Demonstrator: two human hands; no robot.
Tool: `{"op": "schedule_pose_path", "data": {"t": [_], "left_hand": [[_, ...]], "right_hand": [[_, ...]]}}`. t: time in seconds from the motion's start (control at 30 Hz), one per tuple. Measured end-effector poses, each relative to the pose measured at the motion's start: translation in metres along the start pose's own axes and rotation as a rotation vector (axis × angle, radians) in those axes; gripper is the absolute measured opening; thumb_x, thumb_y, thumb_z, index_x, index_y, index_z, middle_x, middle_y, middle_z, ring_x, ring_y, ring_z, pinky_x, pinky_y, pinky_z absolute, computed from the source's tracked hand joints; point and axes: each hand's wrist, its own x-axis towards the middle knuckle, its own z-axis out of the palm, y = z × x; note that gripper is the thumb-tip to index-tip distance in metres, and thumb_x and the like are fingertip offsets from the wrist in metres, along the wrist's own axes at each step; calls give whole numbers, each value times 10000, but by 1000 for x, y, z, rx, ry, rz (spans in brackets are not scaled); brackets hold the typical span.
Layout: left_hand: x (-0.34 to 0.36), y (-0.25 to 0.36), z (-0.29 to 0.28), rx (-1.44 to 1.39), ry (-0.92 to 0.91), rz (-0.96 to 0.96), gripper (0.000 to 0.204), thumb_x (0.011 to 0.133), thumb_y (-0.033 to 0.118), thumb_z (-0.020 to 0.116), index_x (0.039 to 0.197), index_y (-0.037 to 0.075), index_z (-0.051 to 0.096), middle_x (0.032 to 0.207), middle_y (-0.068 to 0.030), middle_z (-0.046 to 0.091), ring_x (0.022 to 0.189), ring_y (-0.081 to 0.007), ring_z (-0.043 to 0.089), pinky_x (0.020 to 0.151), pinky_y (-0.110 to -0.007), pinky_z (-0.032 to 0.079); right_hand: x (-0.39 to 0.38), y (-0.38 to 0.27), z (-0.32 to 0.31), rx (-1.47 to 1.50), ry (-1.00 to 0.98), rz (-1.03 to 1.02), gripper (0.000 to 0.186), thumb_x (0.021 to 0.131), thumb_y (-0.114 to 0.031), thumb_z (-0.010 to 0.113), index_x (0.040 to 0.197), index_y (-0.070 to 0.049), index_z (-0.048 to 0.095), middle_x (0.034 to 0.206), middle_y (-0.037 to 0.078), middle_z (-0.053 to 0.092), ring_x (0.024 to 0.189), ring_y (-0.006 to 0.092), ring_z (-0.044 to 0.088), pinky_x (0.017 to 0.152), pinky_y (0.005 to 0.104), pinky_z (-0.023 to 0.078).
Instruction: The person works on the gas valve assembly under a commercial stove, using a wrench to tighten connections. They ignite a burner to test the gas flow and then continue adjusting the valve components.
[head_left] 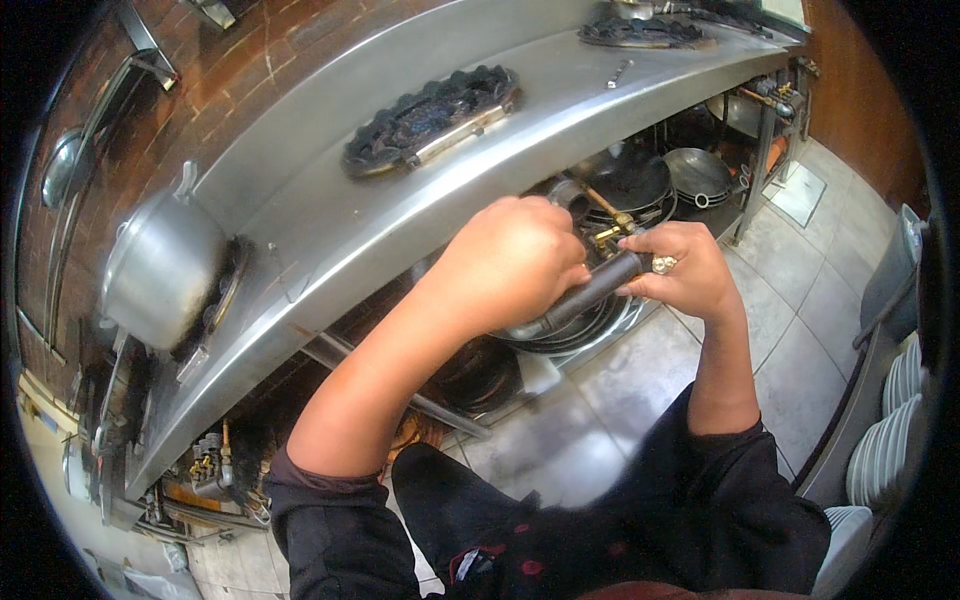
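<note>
My left hand (525, 260) is closed round a dark metal tube (600, 283) in front of the stove's edge. At the tube's right end, my right hand (685, 268) curls its thumb and fingers about it. A small brass fitting (663, 264) shows between those fingers. Just behind the tube sits a brass gas valve (615, 232) on a pipe under the stove. My left hand hides part of the tube and whatever lies behind it.
Above runs a steel stove top (400, 215) with blackened burners (435, 120). A large aluminium pot (170, 265) stands on its left. Woks (697, 172) and pans fill the shelf below. Stacked white plates (885, 450) and a grey bin (890, 265) are at the right.
</note>
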Motion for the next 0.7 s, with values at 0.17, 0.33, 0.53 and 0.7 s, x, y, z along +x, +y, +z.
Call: {"op": "schedule_pose_path", "data": {"t": [0.17,0.33,0.53,0.7], "left_hand": [[1,5,-7,155,19,-2,161,726,215,732,826,89,732,734,-47,592,761,-246,585,669,-378,444],[-13,14,-15,126,51,-51,219,725,213,742,902,86,718,800,-61,601,796,-264,585,698,-389,445],[-42,9,-97,309,240,-132,176,737,130,748,895,74,695,856,-104,630,830,-299,604,767,-392,481],[-81,-39,-162,310,100,-590,156,775,105,701,896,14,668,810,-93,644,756,-183,605,694,-315,480]], "right_hand": [[5,-2,1,-28,11,41,427,571,-249,857,912,-32,719,823,143,693,763,297,667,708,355,515],[10,1,8,2,6,42,446,554,-224,859,929,-30,716,812,139,687,744,298,656,686,364,503],[8,6,5,9,21,-3,519,534,-232,868,979,-22,705,890,152,697,824,300,669,756,351,511],[7,1,-2,59,-15,34,589,511,-183,877,1037,-2,685,1013,166,694,935,288,669,846,350,505]]}}
